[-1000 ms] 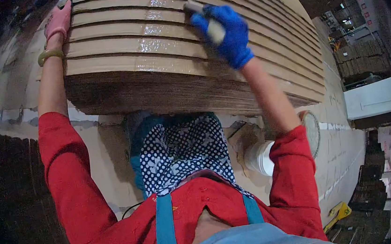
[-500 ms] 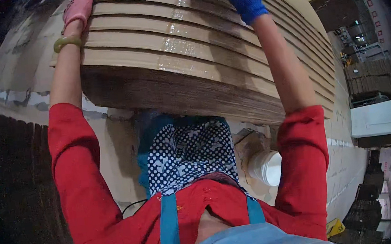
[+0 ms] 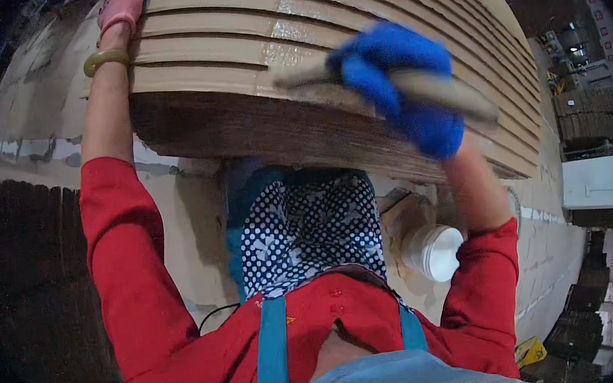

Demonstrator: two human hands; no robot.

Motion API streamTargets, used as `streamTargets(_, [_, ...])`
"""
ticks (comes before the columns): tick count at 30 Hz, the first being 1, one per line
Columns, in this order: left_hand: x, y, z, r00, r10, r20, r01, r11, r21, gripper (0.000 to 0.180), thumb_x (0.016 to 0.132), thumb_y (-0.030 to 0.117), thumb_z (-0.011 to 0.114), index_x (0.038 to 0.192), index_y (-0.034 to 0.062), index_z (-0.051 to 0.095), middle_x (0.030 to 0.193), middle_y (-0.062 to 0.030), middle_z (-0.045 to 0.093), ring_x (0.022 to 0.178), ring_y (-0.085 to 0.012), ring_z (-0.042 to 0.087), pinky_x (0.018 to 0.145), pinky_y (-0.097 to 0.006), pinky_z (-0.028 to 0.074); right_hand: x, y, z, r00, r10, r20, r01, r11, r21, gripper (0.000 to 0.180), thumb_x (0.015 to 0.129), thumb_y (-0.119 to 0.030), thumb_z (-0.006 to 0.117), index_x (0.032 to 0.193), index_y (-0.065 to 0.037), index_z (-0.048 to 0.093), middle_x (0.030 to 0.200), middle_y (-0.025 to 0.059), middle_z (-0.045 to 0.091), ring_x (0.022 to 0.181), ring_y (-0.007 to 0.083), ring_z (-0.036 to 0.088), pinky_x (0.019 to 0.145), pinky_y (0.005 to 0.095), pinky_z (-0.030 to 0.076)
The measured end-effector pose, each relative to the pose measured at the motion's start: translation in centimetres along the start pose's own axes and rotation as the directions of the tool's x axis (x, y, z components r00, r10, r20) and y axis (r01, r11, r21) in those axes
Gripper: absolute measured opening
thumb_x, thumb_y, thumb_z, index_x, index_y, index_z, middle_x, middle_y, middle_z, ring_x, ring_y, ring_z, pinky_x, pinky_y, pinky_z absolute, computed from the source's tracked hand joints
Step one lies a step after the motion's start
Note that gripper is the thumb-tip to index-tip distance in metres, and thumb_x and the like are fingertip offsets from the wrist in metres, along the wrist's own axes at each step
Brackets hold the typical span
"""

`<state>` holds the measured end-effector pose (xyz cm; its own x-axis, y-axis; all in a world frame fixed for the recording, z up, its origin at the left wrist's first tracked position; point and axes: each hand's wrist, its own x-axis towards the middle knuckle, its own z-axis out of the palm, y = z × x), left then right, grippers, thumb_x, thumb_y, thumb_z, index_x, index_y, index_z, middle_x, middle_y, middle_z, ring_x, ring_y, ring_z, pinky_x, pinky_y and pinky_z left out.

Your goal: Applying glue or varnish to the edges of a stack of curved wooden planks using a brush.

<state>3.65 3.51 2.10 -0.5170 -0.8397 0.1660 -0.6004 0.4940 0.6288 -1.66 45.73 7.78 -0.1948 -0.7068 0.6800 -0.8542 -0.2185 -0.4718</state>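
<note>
A stack of brown cardboard sheets (image 3: 192,77) lies before me, its edges fanned out in overlapping steps. Down its middle runs a glossy wet strip (image 3: 292,30) that looks like glue. My right hand (image 3: 403,82), in a blue knitted glove, is closed around the wooden handle of a brush (image 3: 452,92), blurred by motion. The brush tip is over the nearest sheet's edge, at the low end of the wet strip. At the stack's far left edge is my left hand (image 3: 119,10), in a pink glove; the picture's upper edge cuts off its fingers.
Below the stack, to the right of my polka-dot apron, stands a white bucket (image 3: 434,251). A white box-like surface (image 3: 601,183) and piles of cardboard (image 3: 594,116) are farther right. Dark stacked material (image 3: 25,292) fills the left side.
My right hand has come from the far part of the stack toward me, bringing the brush to the nearest sheets. My left hand stays at the left edge, slightly farther up the picture.
</note>
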Motion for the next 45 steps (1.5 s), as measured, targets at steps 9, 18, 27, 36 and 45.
streamTargets(9, [2.9, -1.2, 1.9, 0.983, 0.065, -0.174, -0.061, 0.998, 0.029, 0.082, 0.079, 0.062, 0.044, 0.127, -0.0035, 0.044, 0.129, -0.0244, 0.045, 0.122, -0.0367, 0.041, 0.101, -0.04, 0.031, 0.0, 6.3, -4.1, 0.826, 0.123, 0.55, -0.228, 0.965, 0.127, 0.018, 0.076, -0.016, 0.069, 0.088, -0.003, 0.066, 0.081, 0.0073, 0.066, 0.072, 0.014, 0.061, 0.068, 0.0302, 0.05])
streamTargets(18, [4.4, -1.8, 2.0, 0.98, 0.15, -0.132, -0.149, 0.989, 0.013, 0.075, 0.082, 0.056, 0.045, 0.121, -0.0079, 0.049, 0.126, -0.0247, 0.048, 0.12, -0.0357, 0.043, 0.098, -0.038, 0.034, -7.3, 4.3, -16.6, 0.874, 0.454, 0.175, -0.459, 0.888, -0.012, 0.014, 0.084, -0.013, 0.061, 0.09, -0.001, 0.064, 0.077, 0.0072, 0.062, 0.067, 0.0153, 0.056, 0.065, 0.0289, 0.048])
streamTargets(27, [5.5, -2.9, 1.3, 0.967, 0.157, -0.198, -0.144, 0.986, 0.081, 0.077, 0.086, 0.056, 0.041, 0.124, -0.0108, 0.043, 0.13, -0.0263, 0.044, 0.123, -0.0352, 0.041, 0.101, -0.037, 0.031, -23.2, -3.5, -18.7, 0.86, 0.489, -0.146, -0.503, 0.86, -0.087, 0.008, 0.079, -0.008, 0.065, 0.083, -0.002, 0.063, 0.083, 0.0089, 0.063, 0.079, 0.0191, 0.06, 0.074, 0.032, 0.048])
streamTargets(36, [6.2, -3.4, 0.4, 0.964, 0.14, -0.228, -0.101, 0.98, 0.174, 0.079, 0.084, 0.06, 0.039, 0.126, -0.007, 0.044, 0.129, -0.0251, 0.044, 0.122, -0.0371, 0.041, 0.102, -0.04, 0.03, -21.8, 0.8, -25.1, 0.663, 0.487, -0.568, -0.456, 0.865, 0.209, 0.015, 0.086, -0.016, 0.057, 0.086, -0.005, 0.067, 0.074, 0.0011, 0.063, 0.051, 0.0031, 0.045, 0.045, 0.0177, 0.033])
streamTargets(45, [7.2, -4.3, 0.5, 0.957, 0.181, -0.227, -0.153, 0.979, 0.135, 0.079, 0.086, 0.057, 0.038, 0.124, -0.0111, 0.043, 0.127, -0.0285, 0.045, 0.121, -0.0383, 0.041, 0.1, -0.04, 0.032, -29.3, -4.0, -21.8, 0.598, 0.682, -0.422, -0.497, 0.728, 0.473, 0.016, 0.087, -0.012, 0.054, 0.083, -0.001, 0.064, 0.083, 0.0094, 0.065, 0.082, 0.0177, 0.06, 0.081, 0.0317, 0.045])
